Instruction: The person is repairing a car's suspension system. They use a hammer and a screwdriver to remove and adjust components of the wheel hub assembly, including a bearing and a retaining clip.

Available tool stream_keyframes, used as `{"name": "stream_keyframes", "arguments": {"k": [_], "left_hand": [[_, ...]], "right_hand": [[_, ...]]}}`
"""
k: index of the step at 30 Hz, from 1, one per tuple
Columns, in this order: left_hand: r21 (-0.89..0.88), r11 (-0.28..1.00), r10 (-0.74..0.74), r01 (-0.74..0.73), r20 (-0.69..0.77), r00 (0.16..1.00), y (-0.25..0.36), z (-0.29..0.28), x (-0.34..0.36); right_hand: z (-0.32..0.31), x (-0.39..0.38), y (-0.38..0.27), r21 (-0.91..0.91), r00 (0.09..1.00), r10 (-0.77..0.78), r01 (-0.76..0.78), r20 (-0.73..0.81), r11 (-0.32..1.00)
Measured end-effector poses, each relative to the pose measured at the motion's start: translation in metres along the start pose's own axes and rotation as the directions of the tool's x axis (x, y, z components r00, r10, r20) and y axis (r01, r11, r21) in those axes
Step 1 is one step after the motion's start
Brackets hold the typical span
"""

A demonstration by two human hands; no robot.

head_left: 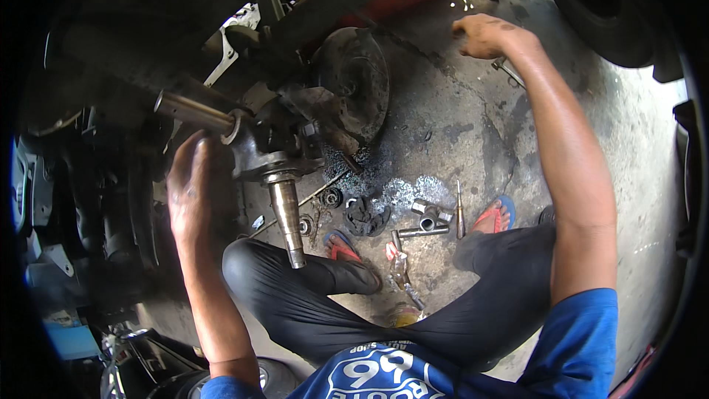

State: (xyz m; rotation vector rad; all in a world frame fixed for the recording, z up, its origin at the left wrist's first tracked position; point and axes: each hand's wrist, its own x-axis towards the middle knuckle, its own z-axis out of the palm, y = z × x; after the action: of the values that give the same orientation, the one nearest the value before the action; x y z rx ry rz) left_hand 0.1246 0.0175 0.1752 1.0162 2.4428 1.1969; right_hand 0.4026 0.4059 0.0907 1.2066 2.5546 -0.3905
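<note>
A greasy steering knuckle (262, 146) hangs at the left, with a bright tapered spindle (285, 207) pointing down toward me. A smooth metal pin (193, 113) sticks out of its upper left side. My left hand (190, 191) is raised just left of the knuckle, slightly blurred, thumb and fingers apart, holding nothing I can see. Far out to the right, my right hand (489, 35) reaches over the concrete with loosely bent, separated fingers and nothing visible in them. Close below it lies a metal tool (508, 72), partly hidden by my forearm.
Between my sandalled feet lie a screwdriver (459, 212), a metal cross-shaped part (430, 216), and a short bar (423, 232). Bearings (331, 197) and a long thin rod (319, 193) are beside them. A round dark disc (362, 77) stands behind the knuckle; a tyre (602, 11) is at upper right.
</note>
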Motion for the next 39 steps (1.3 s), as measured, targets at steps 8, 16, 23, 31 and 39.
{"name": "stream_keyframes", "arguments": {"k": [8,16,23,31,39], "left_hand": [[0.41,0.9,-0.104,0.149,-0.129,0.986,0.028,0.058,0.026],[0.189,0.981,-0.005,0.05,-0.23,0.973,-0.007,0.067,0.036],[0.165,0.974,-0.098,0.154,-0.301,0.949,-0.007,0.057,0.043],[0.377,0.908,0.131,-0.181,0.156,0.979,-0.001,0.061,0.014],[0.058,0.995,-0.08,0.081,-0.028,0.996,0.017,0.084,0.007]], "right_hand": [[0.013,-0.068,0.124,0.111,0.879,-0.02,0.083,-0.477,0.99],[0.335,-0.275,0.123,0.789,0.677,0.599,-0.043,-0.428,0.613],[0.529,-0.388,0.036,0.69,0.552,0.83,-0.631,0.078,0.355],[0.567,-0.465,0.023,0.642,0.168,0.956,-0.766,0.242,-0.027],[0.586,-0.481,0.024,0.615,0.173,0.967,-0.788,0.186,0.022]]}}
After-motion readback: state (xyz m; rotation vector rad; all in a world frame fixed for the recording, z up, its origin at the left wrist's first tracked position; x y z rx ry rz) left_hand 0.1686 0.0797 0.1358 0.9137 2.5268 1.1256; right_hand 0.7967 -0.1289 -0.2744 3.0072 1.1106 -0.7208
